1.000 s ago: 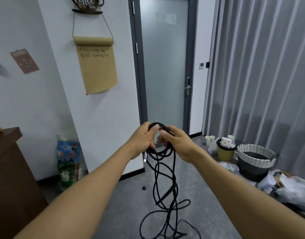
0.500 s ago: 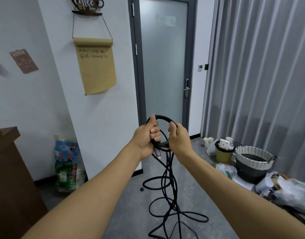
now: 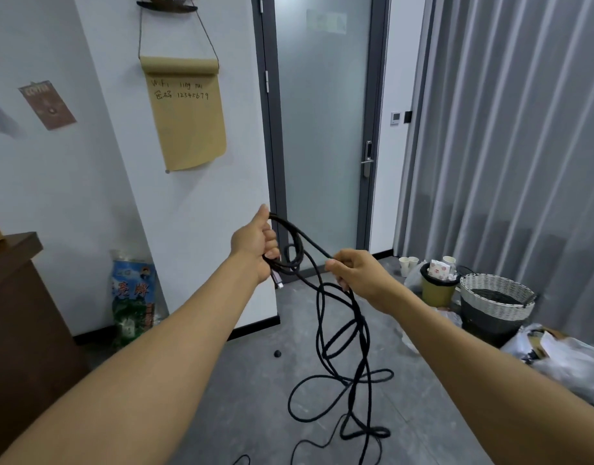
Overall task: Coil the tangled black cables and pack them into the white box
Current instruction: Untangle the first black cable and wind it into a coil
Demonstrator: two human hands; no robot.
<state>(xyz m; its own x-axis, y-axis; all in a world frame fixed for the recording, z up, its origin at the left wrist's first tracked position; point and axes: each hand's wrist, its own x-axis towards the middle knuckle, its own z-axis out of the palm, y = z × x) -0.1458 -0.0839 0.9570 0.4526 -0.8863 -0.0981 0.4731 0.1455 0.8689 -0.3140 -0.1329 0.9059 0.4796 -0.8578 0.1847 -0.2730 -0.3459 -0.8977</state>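
Grey floor tiles (image 3: 242,391) and a frosted glass door (image 3: 322,129) lie beyond. Left hand (image 3: 255,246) grips a small coil of the matte black cable (image 3: 352,347); right hand (image 3: 356,273) pinches one strand, now drawn rightward away from the coil. Loose loops hang down, tangled, onto the floor.

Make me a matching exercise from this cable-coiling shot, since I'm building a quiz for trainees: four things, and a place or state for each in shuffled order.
Things:
1. left hand
2. right hand
3. woven basket
4. brown paper scroll

Places or states:
A. hangs on the white wall
B. stands on the floor by the curtain
C. grips the small coil of black cable
D. pinches one strand drawn out from the coil

Pairs: 1-C, 2-D, 3-B, 4-A
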